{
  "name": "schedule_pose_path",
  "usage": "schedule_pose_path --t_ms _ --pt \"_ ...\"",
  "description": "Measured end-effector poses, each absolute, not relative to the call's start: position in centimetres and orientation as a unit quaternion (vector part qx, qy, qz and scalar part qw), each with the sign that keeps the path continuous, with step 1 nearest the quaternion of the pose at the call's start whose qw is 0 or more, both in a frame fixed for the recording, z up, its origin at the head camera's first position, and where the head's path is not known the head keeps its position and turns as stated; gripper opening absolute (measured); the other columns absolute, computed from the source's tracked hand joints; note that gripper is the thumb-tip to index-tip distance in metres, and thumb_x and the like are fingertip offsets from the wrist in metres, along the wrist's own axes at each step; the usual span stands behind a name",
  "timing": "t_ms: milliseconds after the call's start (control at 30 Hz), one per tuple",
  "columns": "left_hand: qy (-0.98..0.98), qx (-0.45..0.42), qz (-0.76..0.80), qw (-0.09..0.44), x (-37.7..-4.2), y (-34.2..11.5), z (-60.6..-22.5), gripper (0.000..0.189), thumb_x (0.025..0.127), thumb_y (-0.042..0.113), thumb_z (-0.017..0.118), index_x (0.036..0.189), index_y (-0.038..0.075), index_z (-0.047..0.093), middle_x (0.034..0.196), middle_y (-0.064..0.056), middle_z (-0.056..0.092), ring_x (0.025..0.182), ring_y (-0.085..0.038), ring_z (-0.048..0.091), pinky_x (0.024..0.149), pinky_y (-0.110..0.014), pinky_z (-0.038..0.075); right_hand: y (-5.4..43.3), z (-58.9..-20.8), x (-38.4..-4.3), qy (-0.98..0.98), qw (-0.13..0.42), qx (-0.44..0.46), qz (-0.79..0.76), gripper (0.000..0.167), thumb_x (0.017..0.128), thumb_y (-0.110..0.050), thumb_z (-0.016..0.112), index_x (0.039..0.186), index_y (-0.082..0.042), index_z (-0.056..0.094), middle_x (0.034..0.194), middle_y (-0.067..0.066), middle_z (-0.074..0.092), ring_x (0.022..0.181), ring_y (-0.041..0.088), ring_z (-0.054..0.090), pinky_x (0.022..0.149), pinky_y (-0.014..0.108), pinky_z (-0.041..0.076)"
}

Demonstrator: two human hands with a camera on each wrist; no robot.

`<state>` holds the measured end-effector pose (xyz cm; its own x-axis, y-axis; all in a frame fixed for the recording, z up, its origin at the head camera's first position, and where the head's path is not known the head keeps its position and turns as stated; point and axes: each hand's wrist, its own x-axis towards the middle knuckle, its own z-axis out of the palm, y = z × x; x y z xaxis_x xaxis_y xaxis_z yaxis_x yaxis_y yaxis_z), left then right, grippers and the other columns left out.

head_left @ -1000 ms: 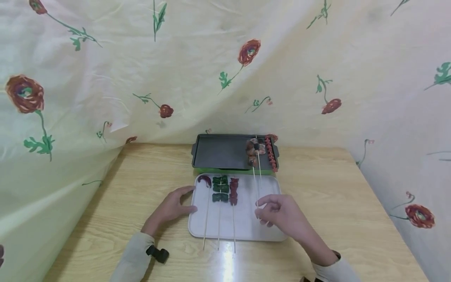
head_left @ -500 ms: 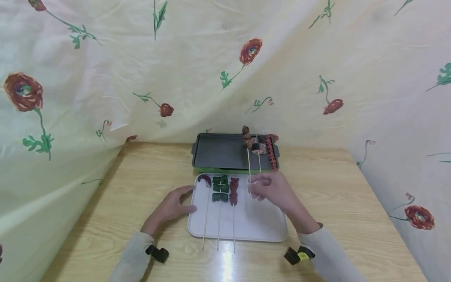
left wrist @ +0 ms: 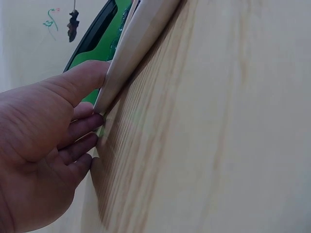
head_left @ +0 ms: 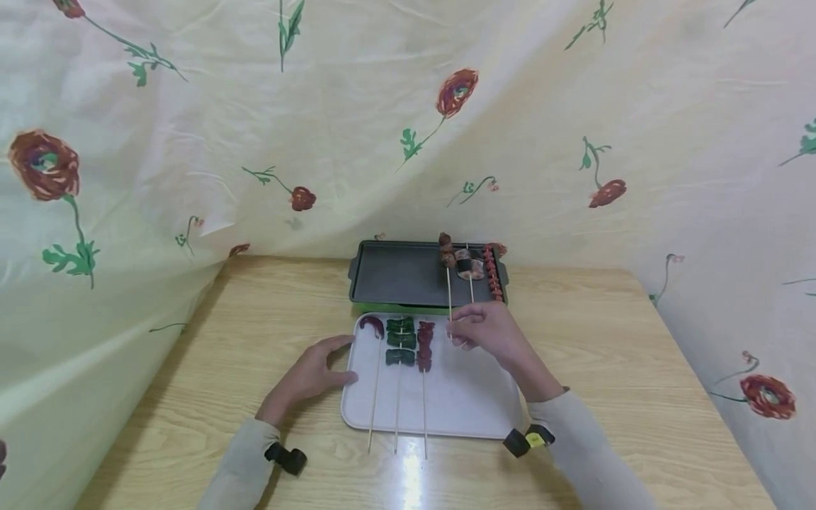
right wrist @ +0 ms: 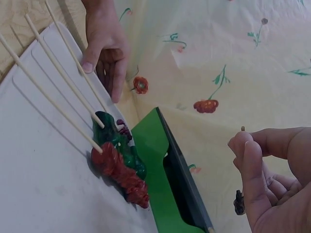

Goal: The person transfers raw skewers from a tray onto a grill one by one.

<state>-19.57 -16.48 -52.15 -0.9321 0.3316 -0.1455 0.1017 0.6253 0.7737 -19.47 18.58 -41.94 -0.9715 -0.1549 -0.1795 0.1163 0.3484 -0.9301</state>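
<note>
My right hand (head_left: 481, 329) pinches the bare stick end of a skewer of brown meat chunks (head_left: 447, 251) between thumb and fingers. The meat overlaps the right part of the dark griddle (head_left: 398, 273), left of a skewer of pale and dark pieces (head_left: 467, 263). My left hand (head_left: 311, 370) rests at the left edge of the white tray (head_left: 472, 404), thumb and forefinger spread along its rim. In the left wrist view, the thumb and fingertips of the left hand (left wrist: 53, 126) touch the tray's edge.
On the tray lie a dark red curved piece on a stick (head_left: 372, 326), a green pepper skewer (head_left: 400, 341) and a red meat skewer (head_left: 423, 346). A thin red skewer (head_left: 492, 273) lies at the griddle's right end. Flowered cloth (head_left: 357, 127) hangs behind the wooden table (head_left: 625, 340).
My right hand has moved forward and left with the brown meat skewer, which now sits farther left over the griddle, apart from the pale skewer. The left hand has stayed put.
</note>
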Motion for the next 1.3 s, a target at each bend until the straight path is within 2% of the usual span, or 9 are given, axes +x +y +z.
schedule_pose_path --t_ms 200,1000,1300 --pt "0.892 0.115 0.414 0.142 -19.7 -16.4 -52.1 0.074 0.086 0.029 0.085 0.151 0.017 0.051 0.157 -0.008 0.047 0.150 -0.031 0.036 0.123 -0.051 0.032 18.7 -42.4 -20.0 0.801 0.126 -0.008 -0.585 0.030 0.095 -0.008 0.070 0.117 0.013 0.067 0.086 0.010 0.076 0.072 0.013 0.070 0.065 0.025 0.063" --pt "0.889 0.118 0.418 0.142 -19.4 -16.4 -52.0 0.074 0.086 0.027 0.085 0.151 0.015 0.052 0.157 -0.008 0.048 0.150 -0.031 0.036 0.124 -0.051 0.032 19.0 -43.3 -20.5 0.790 0.139 0.015 -0.597 0.032 0.097 -0.010 0.067 0.119 0.014 0.066 0.091 0.012 0.076 0.073 0.014 0.071 0.065 0.025 0.063" --pt "0.891 0.117 0.415 0.140 -19.5 -16.4 -52.1 0.074 0.086 0.027 0.085 0.150 0.015 0.052 0.157 -0.008 0.048 0.150 -0.031 0.036 0.123 -0.051 0.032 18.4 -43.6 -19.6 0.794 0.125 0.045 -0.594 0.029 0.097 -0.014 0.069 0.118 0.007 0.070 0.102 0.016 0.075 0.073 0.016 0.072 0.065 0.026 0.064"
